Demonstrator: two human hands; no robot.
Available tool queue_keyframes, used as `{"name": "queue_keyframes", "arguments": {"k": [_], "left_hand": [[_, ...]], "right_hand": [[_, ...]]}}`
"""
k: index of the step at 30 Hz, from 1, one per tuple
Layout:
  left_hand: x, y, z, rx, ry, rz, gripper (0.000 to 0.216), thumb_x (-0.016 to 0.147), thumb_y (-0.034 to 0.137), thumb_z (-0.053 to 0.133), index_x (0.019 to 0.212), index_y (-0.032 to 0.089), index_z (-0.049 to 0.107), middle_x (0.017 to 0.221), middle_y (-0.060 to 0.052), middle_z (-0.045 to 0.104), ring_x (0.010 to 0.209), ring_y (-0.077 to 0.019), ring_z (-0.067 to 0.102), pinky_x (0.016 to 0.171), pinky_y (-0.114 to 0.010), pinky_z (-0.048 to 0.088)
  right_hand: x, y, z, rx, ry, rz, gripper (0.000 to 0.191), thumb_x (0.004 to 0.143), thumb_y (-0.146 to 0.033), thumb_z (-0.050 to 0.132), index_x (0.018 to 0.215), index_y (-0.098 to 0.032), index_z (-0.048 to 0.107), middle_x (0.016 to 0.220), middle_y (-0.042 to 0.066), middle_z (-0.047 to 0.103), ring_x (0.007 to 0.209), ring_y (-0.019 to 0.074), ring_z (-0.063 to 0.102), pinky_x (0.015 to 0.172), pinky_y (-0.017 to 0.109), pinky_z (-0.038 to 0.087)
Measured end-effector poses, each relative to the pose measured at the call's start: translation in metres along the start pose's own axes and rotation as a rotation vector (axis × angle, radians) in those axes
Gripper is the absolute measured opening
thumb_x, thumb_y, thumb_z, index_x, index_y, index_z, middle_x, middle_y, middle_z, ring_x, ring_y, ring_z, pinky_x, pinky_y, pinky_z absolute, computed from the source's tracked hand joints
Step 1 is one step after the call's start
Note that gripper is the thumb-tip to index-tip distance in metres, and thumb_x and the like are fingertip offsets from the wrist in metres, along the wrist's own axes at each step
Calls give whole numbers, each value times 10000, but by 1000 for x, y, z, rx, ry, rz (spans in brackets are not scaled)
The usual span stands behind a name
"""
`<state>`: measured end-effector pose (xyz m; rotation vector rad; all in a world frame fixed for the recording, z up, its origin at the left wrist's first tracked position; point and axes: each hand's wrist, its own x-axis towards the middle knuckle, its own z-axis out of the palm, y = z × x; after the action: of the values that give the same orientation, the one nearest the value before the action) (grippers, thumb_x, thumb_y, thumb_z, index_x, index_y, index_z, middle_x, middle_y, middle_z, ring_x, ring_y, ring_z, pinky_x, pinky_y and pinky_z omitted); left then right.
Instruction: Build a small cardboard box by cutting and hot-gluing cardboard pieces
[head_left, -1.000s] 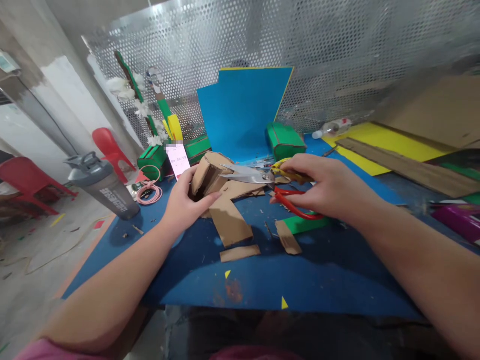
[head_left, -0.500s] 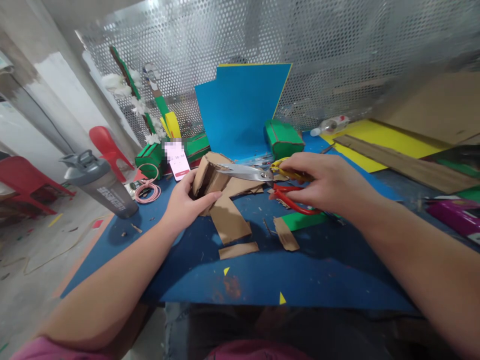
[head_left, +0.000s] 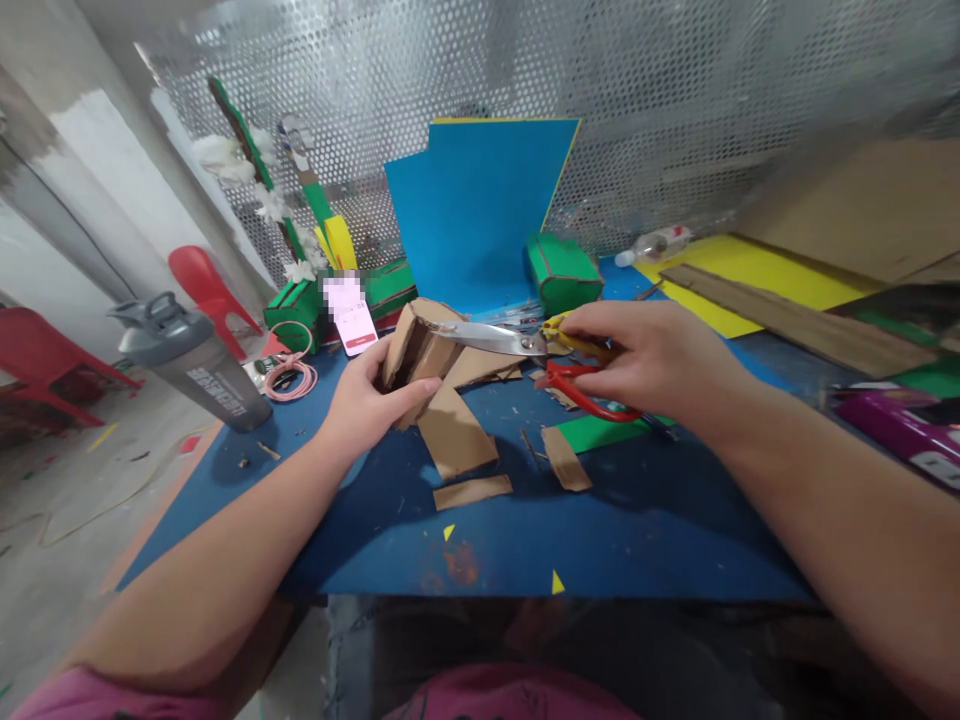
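My left hand (head_left: 367,400) grips a folded brown cardboard piece (head_left: 420,345) held upright over the blue table (head_left: 600,530). My right hand (head_left: 649,355) is closed in the red and yellow handles of a pair of scissors (head_left: 525,345). The steel blades point left and meet the cardboard's upper edge. A long cardboard flap (head_left: 454,430) hangs from the piece down onto the table.
Cardboard offcuts (head_left: 472,491) and a green strip (head_left: 596,430) lie by my hands. A grey shaker bottle (head_left: 191,360), pink cable (head_left: 289,380) and phone (head_left: 352,318) are at left. Green boxes (head_left: 562,272), a blue sheet (head_left: 480,215) and perforated metal wall stand behind.
Both hands, the cardboard and the scissors stay together as before; the whole scene has shifted slightly up and left in view as my head moved.
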<state>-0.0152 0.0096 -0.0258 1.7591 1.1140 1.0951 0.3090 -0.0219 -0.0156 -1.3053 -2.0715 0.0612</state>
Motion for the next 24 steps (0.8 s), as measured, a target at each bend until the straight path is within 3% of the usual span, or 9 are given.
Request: {"name": "queue_keyframes", "arguments": {"k": [9, 18, 24], "left_hand": [[-1, 2, 1, -14, 4, -8, 673, 743, 433, 960, 1358, 232, 775, 1311, -101, 827, 1225, -366, 764, 1101, -523, 599], [1, 4, 0, -60, -11, 18, 699, 721, 439, 975, 1355, 237, 759, 1324, -97, 819, 1251, -376, 758, 1092, -514, 611], [0, 2, 1, -116, -19, 26, 693, 727, 454, 968, 1337, 233, 723, 1385, -111, 797, 1310, -374, 743, 1077, -482, 622]], "right_hand": [[-1, -5, -3, -64, -2, 13, 358, 869, -529, 779, 734, -258, 588, 691, 35, 630, 637, 217, 550, 594, 368, 354], [-2, -9, -7, -47, -1, 29, 417, 860, -545, 778, 671, -279, 518, 642, 32, 562, 615, 238, 527, 568, 394, 316], [0, -18, 1, 174, 21, 121, 639, 824, -811, 780, 656, -279, 469, 569, 7, 473, 549, 190, 426, 502, 383, 309]]}}
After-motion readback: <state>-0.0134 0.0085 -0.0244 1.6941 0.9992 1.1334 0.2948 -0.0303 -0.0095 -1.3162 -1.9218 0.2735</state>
